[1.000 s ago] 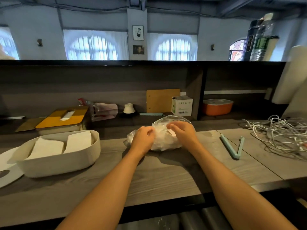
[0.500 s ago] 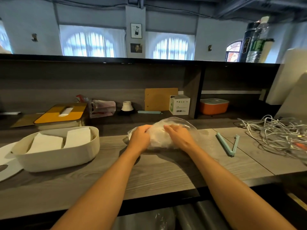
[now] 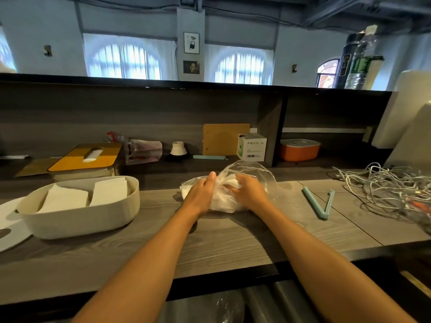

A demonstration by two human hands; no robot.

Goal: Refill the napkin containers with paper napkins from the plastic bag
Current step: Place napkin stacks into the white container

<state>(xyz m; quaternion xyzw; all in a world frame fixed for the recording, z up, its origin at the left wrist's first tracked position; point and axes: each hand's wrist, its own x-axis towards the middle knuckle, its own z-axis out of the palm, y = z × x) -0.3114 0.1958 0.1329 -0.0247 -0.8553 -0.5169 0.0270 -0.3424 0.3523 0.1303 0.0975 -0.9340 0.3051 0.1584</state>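
A clear plastic bag (image 3: pixel 251 173) of white paper napkins lies on the wooden counter (image 3: pixel 233 241) in the middle. My left hand (image 3: pixel 201 194) grips the bag's left side, thumb up along the plastic. My right hand (image 3: pixel 249 193) reaches into the bag's open mouth, its fingers curled round the napkins inside. To the left stands a white oval napkin container (image 3: pixel 79 217) holding two stacks of white napkins (image 3: pixel 86 197). Behind it a second container with a yellow lid (image 3: pixel 86 159) shows a napkin poking from its slot.
An open light-blue bag clip (image 3: pixel 319 203) lies right of the bag. A tangle of white cables (image 3: pixel 384 190) fills the far right. The back shelf holds an orange box (image 3: pixel 299 150), a small white carton (image 3: pixel 251 146), a brown board and a white lid at far left.
My right hand has pushed further into the bag's mouth and my left hand has slid along the bag's left side. The bag's top has puffed open wider.
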